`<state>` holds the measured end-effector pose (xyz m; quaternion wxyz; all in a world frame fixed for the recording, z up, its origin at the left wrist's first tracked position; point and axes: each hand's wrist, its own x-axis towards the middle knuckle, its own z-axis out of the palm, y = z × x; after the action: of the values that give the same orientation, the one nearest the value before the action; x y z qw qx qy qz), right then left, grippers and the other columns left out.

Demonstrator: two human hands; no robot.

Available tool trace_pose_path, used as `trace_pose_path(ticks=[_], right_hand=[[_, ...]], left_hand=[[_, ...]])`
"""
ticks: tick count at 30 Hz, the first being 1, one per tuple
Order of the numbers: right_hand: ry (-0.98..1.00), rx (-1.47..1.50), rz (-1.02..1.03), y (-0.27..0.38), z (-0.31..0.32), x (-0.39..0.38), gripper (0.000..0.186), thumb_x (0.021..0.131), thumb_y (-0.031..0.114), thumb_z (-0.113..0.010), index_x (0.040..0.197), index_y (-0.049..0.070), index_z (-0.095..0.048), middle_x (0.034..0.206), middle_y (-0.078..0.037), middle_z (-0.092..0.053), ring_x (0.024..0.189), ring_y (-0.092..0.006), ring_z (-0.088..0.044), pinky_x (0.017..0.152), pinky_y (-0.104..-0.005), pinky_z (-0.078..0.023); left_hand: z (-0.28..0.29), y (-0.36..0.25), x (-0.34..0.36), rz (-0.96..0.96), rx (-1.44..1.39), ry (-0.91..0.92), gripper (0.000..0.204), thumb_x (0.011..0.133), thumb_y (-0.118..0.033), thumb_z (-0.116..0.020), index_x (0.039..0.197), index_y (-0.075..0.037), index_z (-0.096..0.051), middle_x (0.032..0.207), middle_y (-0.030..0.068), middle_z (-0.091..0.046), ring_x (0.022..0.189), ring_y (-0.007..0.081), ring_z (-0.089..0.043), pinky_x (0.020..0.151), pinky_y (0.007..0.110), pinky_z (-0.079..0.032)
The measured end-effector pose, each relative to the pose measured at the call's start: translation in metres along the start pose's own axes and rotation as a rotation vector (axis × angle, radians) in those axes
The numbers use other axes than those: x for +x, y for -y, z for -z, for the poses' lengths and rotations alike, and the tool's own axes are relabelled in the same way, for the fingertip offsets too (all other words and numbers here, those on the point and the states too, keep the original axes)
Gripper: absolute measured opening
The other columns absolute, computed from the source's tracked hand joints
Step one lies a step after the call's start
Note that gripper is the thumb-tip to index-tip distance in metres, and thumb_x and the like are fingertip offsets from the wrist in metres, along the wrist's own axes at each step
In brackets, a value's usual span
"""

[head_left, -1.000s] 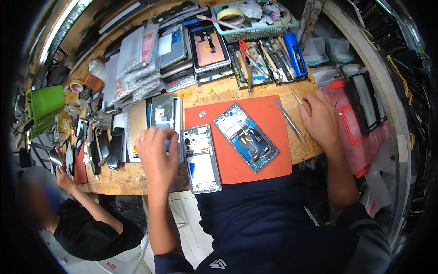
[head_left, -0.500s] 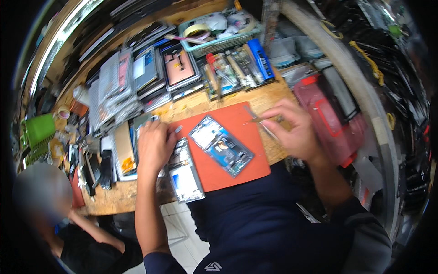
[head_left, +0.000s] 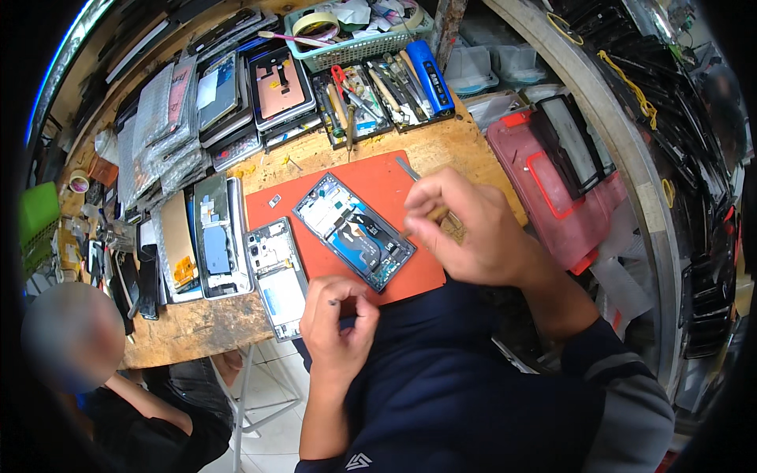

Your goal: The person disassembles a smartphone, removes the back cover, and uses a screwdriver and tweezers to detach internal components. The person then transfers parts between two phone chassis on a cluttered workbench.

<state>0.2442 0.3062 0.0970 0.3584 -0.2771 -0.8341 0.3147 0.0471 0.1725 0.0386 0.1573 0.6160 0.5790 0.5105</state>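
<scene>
On an orange-red mat [head_left: 315, 256] lies an opened phone [head_left: 355, 232], tilted, its battery area, dark flex cables and circuit parts showing. Just left of it, partly off the mat, rests a second opened phone frame [head_left: 277, 272]. My right hand [head_left: 473, 229] hovers over the mat's right side, closed on a slim screwdriver [head_left: 451, 226] with a golden-brown handle. Its tip is hard to see. By the mat's front edge my left hand [head_left: 339, 327] is curled in a pinch; what it holds, if anything, is hidden. A small metal piece [head_left: 274, 201] sits at the mat's upper left.
Behind the mat stand tool trays [head_left: 355, 106], a blue device [head_left: 430, 79] and a teal basket [head_left: 363, 51]. Stacked tablets and wrapped screens [head_left: 158, 134] fill the left. A red case [head_left: 544, 185] is at the right. Another person [head_left: 134, 410] sits at lower left.
My left hand has come off the left phone frame, moving down and right into a pinch. My right hand has shifted left, still holding the screwdriver. The view has moved slightly.
</scene>
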Motion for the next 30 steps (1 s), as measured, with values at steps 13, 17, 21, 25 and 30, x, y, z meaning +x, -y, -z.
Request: trace_pose_path(ticks=[13, 17, 21, 25, 30], right_hand=[[0.184, 0.109, 0.138, 0.015, -0.007, 0.000, 0.024, 0.094, -0.002, -0.075, 0.116, -0.002, -0.064, 0.104, -0.016, -0.073, 0.094, -0.0329, -0.077, 0.081, -0.0396, -0.060], [0.182, 0.083, 0.220, 0.013, -0.003, 0.004, 0.025, 0.093, -0.003, -0.074, 0.115, -0.001, -0.064, 0.102, -0.016, -0.072, 0.093, -0.0343, -0.074, 0.080, -0.0417, -0.059], [0.209, 0.018, 0.233, 0.008, -0.002, 0.003, 0.025, 0.094, -0.002, -0.074, 0.116, -0.001, -0.064, 0.103, -0.016, -0.071, 0.093, -0.0358, -0.073, 0.080, -0.0428, -0.058], [0.231, 0.001, 0.265, 0.006, -0.006, 0.005, 0.026, 0.094, -0.001, -0.073, 0.119, -0.001, -0.065, 0.103, -0.016, -0.072, 0.093, -0.0368, -0.073, 0.081, -0.0432, -0.058], [0.202, 0.092, 0.265, 0.003, -0.007, 0.007, 0.027, 0.095, -0.001, -0.073, 0.121, -0.001, -0.066, 0.101, -0.015, -0.072, 0.090, -0.0359, -0.073, 0.079, -0.0430, -0.059]], left_hand=[[-0.011, 0.008, 0.014, -0.087, 0.043, 0.077, 0.056, 0.087, 0.010, -0.077, 0.141, 0.001, -0.066, 0.096, 0.0141, -0.069, 0.084, 0.0268, -0.070, 0.074, 0.038, -0.057], [-0.011, 0.005, 0.022, -0.139, 0.063, 0.110, 0.056, 0.087, 0.010, -0.077, 0.141, 0.003, -0.065, 0.096, 0.0157, -0.068, 0.086, 0.0295, -0.069, 0.076, 0.040, -0.056], [-0.014, 0.007, 0.022, -0.153, 0.096, 0.126, 0.053, 0.086, 0.011, -0.077, 0.138, 0.005, -0.064, 0.098, 0.0174, -0.068, 0.087, 0.0326, -0.068, 0.078, 0.042, -0.056], [-0.014, 0.009, 0.020, -0.163, 0.109, 0.135, 0.046, 0.088, 0.009, -0.076, 0.132, 0.006, -0.064, 0.104, 0.0198, -0.069, 0.087, 0.0333, -0.070, 0.078, 0.039, -0.056], [-0.014, 0.011, 0.017, -0.118, 0.082, 0.099, 0.042, 0.090, 0.009, -0.076, 0.130, 0.007, -0.064, 0.107, 0.0216, -0.070, 0.088, 0.0354, -0.070, 0.078, 0.039, -0.057]])
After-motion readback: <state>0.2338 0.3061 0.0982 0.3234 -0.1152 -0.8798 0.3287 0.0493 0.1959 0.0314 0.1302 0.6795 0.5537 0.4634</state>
